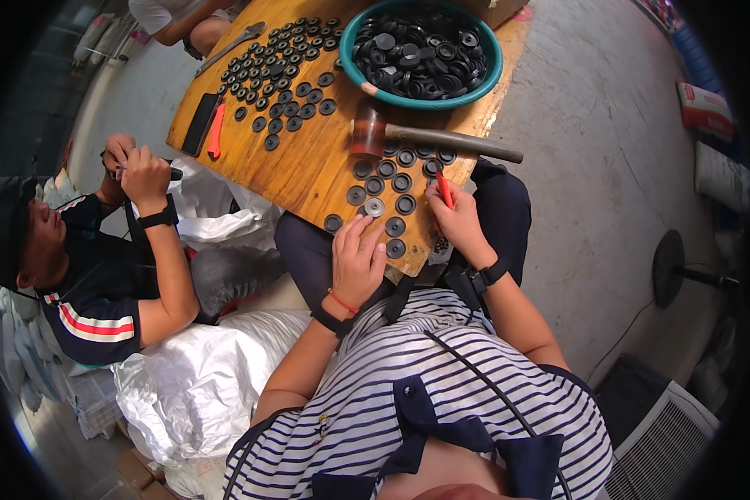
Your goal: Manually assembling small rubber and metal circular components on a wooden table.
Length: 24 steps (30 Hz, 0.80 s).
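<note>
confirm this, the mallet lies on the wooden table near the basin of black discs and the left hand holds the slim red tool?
One slip: the head view shows the slim red tool in the right hand, not the left hand. The mallet does lie on the wooden table near the basin of black discs.

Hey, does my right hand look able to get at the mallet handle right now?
Probably, but your right hand holds a red tool that may need setting down first. The mallet handle lies just beyond, uncovered, with only low dark discs between.
</note>
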Each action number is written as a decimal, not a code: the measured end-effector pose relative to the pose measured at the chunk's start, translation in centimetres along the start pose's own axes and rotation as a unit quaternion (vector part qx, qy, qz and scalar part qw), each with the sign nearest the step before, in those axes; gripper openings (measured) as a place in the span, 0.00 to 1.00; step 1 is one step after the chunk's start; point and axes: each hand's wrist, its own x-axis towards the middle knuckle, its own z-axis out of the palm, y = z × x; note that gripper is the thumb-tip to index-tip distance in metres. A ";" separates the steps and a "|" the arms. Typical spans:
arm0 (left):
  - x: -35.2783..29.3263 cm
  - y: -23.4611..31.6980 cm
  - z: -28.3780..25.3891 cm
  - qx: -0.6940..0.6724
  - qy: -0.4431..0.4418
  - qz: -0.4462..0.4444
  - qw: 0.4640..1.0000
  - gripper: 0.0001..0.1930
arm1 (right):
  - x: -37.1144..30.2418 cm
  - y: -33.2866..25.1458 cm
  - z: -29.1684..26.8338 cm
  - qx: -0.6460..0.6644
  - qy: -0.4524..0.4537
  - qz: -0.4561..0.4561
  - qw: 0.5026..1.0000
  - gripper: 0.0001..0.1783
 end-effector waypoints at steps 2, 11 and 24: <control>0.5 0.2 0.0 0.026 -0.019 0.034 0.999 0.19 | 0.0 0.0 0.0 0.000 -0.001 -0.004 1.000 0.10; 1.2 -0.5 0.9 0.116 -0.059 0.006 0.991 0.26 | -0.2 -0.2 0.1 0.005 0.001 -0.012 1.000 0.10; 3.9 -3.8 0.1 0.147 -0.086 -0.040 0.985 0.27 | -0.2 -0.5 0.0 0.015 -0.009 0.002 1.000 0.09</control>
